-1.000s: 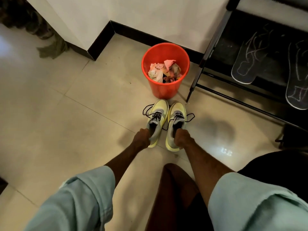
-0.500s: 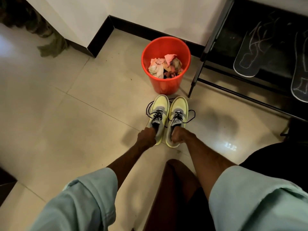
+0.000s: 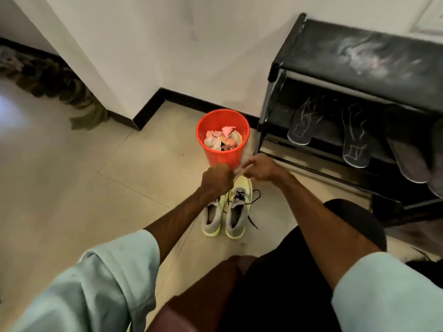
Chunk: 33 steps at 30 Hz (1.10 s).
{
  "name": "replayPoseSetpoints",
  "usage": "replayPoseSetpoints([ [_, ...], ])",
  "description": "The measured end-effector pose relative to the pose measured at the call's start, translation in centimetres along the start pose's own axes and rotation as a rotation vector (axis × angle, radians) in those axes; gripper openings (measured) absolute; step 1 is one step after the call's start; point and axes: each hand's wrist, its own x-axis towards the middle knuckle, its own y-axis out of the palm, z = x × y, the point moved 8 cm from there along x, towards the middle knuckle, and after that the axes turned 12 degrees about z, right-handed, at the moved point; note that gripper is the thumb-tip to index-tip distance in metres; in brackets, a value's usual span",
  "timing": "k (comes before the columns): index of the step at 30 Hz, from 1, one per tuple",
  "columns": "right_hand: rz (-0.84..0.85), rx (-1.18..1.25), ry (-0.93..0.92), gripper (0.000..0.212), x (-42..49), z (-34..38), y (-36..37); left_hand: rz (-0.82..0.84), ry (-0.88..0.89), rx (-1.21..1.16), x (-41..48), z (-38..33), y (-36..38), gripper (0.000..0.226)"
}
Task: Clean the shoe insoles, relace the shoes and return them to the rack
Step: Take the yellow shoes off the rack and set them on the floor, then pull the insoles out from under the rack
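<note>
A pair of yellow and grey sneakers stands on the tiled floor with heels toward me, the left shoe (image 3: 211, 221) beside the right shoe (image 3: 238, 209). Black laces (image 3: 254, 200) hang loose off the right shoe. My left hand (image 3: 217, 180) hovers over the left shoe's toe as a curled fist, and I see nothing in it. My right hand (image 3: 260, 167) floats just past the right shoe's toe with fingers loosely bent toward the left hand. Neither hand touches a shoe. The black shoe rack (image 3: 359, 56) stands at the right.
An orange bin (image 3: 200, 135) with crumpled pink and pale scraps stands just beyond the shoes. On the rack's lower shelf lie two dark soles with white line patterns (image 3: 302, 125) and a grey pair (image 3: 407, 156). A white wall corner juts out at left, with bunched cloth (image 3: 60, 89) behind it.
Both hands have let go of the shoes' heels and risen forward over the toes. The view has tilted up, showing more of the rack.
</note>
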Motion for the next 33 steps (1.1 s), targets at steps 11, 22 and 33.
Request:
replayPoseSetpoints([
  [11, -0.398, 0.053, -0.069, 0.021, -13.3, -1.9, -11.9, -0.111, 0.272, 0.016, -1.0, -17.1, -5.9, 0.014],
  [22, -0.615, 0.084, -0.049, 0.023, -19.1, -8.5, -15.0, -0.060, 0.343, 0.279, -0.9, -25.0, -5.4, 0.011],
  [33, -1.012, 0.344, -0.010, 0.021, -25.4, -18.0, -19.3, 0.057, 0.368, 0.035, 2.2, -31.3, -2.7, 0.010],
])
